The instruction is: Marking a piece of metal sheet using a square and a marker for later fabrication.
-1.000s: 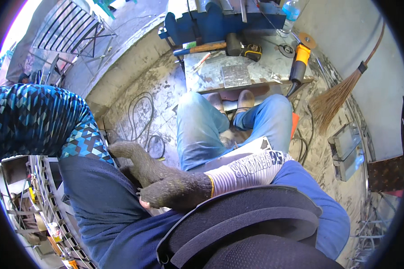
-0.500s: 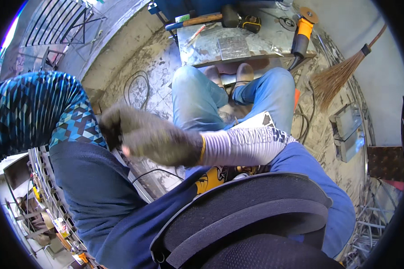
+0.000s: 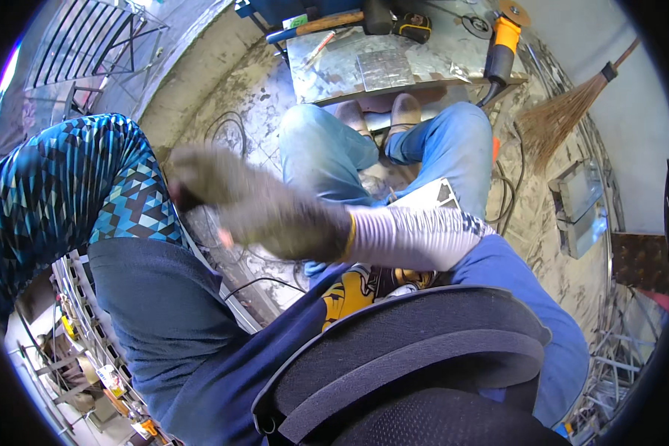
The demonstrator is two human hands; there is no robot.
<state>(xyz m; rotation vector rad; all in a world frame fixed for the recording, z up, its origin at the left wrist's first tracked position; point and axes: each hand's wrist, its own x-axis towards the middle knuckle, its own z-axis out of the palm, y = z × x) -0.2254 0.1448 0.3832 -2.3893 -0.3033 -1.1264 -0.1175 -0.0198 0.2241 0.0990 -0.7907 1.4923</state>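
Observation:
My right hand (image 3: 249, 201), in a dusty brown-grey glove, reaches across to the left and is smeared by motion. A small pinkish patch, perhaps a bare fingertip, shows at its lower edge. Its forearm wears a white ribbed sleeve (image 3: 416, 236) with dark print. The glove's far end is close beside my bent left arm, which is covered by a blue, black and white patterned sleeve (image 3: 130, 193); whether they touch is unclear. My left forearm runs out past the left rim, and its hand does not show. Whether the right hand holds anything cannot be made out.
Beyond my knees stands a low metal-topped table (image 3: 320, 78) with a wooden-handled hammer (image 3: 320, 25), a marker (image 3: 320, 49) and a yellow angle grinder (image 3: 502, 52). A broom (image 3: 565, 119) leans at right. Cables (image 3: 227, 134) lie on the dusty floor; metal bars (image 3: 617, 364) are stacked lower right.
My right glove has moved slightly up and its wrist a little to the right, still beside the patterned sleeve. The whole view has shifted slightly.

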